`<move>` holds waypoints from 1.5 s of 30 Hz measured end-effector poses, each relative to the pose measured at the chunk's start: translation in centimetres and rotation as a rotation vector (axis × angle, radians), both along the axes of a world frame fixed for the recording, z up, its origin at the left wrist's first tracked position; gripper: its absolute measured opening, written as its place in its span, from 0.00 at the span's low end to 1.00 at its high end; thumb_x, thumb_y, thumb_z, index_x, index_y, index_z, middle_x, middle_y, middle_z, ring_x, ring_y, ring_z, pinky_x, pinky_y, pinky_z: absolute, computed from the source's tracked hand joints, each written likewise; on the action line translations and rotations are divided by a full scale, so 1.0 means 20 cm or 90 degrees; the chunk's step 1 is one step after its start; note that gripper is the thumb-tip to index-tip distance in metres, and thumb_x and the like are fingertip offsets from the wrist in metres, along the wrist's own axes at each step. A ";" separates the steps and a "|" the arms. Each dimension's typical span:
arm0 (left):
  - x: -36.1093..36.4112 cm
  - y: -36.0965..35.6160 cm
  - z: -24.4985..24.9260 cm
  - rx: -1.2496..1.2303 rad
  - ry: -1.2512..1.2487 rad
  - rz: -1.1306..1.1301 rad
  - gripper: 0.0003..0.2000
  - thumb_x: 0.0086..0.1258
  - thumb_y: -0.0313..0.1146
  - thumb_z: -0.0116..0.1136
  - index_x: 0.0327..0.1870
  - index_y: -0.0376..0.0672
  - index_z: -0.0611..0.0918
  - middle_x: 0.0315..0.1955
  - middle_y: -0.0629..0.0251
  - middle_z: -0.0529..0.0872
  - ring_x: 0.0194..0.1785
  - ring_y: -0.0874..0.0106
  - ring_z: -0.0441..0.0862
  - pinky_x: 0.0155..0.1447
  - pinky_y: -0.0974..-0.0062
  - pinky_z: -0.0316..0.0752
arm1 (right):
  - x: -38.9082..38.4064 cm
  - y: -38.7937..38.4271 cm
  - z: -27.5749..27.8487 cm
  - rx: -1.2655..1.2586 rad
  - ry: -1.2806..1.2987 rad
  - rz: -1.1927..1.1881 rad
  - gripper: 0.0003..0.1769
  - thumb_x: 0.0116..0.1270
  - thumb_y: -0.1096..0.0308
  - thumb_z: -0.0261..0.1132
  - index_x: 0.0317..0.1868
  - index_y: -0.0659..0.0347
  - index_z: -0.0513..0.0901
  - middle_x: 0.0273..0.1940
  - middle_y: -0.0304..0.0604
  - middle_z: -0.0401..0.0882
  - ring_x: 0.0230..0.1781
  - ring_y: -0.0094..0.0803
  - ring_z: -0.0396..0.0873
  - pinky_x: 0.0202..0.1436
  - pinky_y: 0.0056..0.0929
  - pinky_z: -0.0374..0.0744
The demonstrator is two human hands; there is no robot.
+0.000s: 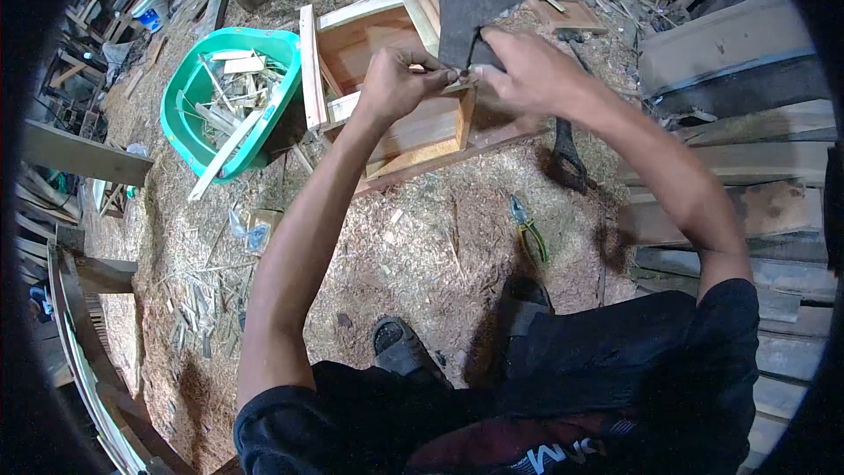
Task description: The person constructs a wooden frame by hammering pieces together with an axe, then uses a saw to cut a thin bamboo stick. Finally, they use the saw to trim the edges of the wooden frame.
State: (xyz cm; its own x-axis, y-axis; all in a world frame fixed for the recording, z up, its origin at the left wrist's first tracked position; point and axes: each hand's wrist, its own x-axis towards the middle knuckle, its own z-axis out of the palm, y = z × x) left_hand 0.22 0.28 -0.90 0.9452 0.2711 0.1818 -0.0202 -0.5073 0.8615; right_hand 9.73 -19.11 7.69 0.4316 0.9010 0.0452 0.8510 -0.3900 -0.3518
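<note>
A wooden box frame (413,127) lies on the sawdust-covered ground in front of me. My right hand (527,70) grips a hatchet (466,0) close to its dark grey head, blade pointing up over the box's far corner; its black handle (567,154) runs down to the right. My left hand (396,79) pinches something small, too small to identify, on the top edge of the box's right wall, fingertips almost touching the right hand.
A green plastic basin (189,88) of wood offcuts sits left of the box. Green-handled pliers (527,229) lie on the sawdust nearer me. Stacked planks (747,167) fill the right side, and scrap wood lies at the far edge and left. My shoes (400,347) are below.
</note>
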 end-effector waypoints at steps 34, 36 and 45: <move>0.11 0.05 0.09 0.070 0.251 0.046 0.23 0.74 0.50 0.59 0.23 0.39 0.82 0.16 0.72 0.74 0.20 0.79 0.68 0.24 0.73 0.63 | 0.07 -0.01 -0.15 0.224 0.391 -0.108 0.19 0.75 0.64 0.60 0.58 0.67 0.70 0.37 0.42 0.79 0.29 0.25 0.80 0.28 0.25 0.82; 0.14 0.09 0.05 0.063 0.269 0.006 0.29 0.72 0.57 0.57 0.22 0.37 0.82 0.15 0.68 0.74 0.23 0.74 0.70 0.30 0.68 0.67 | 0.09 -0.01 -0.13 0.238 0.414 -0.088 0.19 0.75 0.65 0.61 0.59 0.67 0.69 0.38 0.42 0.79 0.30 0.24 0.79 0.29 0.25 0.82; 0.07 0.15 0.13 0.002 0.463 -0.100 0.49 0.63 0.78 0.44 0.69 0.39 0.73 0.68 0.43 0.72 0.74 0.52 0.66 0.76 0.61 0.60 | 0.04 0.13 0.16 0.266 0.496 -0.063 0.28 0.76 0.63 0.61 0.67 0.68 0.61 0.34 0.41 0.79 0.25 0.24 0.77 0.28 0.25 0.80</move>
